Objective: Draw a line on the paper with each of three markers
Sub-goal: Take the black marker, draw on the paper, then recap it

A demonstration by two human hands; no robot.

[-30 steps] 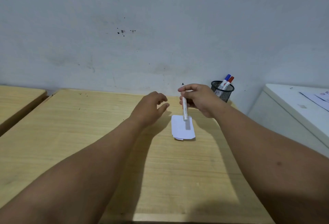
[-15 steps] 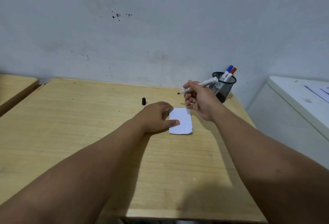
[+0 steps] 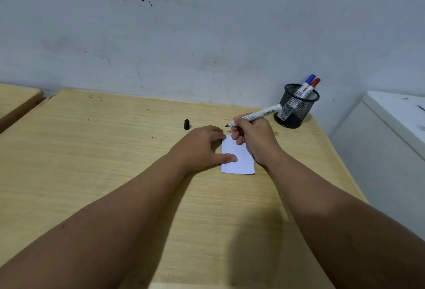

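A small white paper (image 3: 238,159) lies on the wooden desk (image 3: 115,151). My left hand (image 3: 200,148) rests flat on the paper's left edge, thumb pressing on it. My right hand (image 3: 255,138) grips an uncapped white marker (image 3: 259,114) with a black tip, which points left just above the paper's far edge. Its black cap (image 3: 186,124) stands on the desk to the left of my hands. A blue marker (image 3: 308,82) and a red marker (image 3: 313,84) stand in a black mesh cup (image 3: 296,109) at the desk's far right corner.
A grey wall runs along the desk's far edge. A white cabinet (image 3: 391,132) stands to the right of the desk. Another wooden desk (image 3: 16,100) sits at the far left.
My left hand dropped onto the paper after leaving the cap on the desk. My right hand turned the marker tip to the left and lowered it toward the paper.
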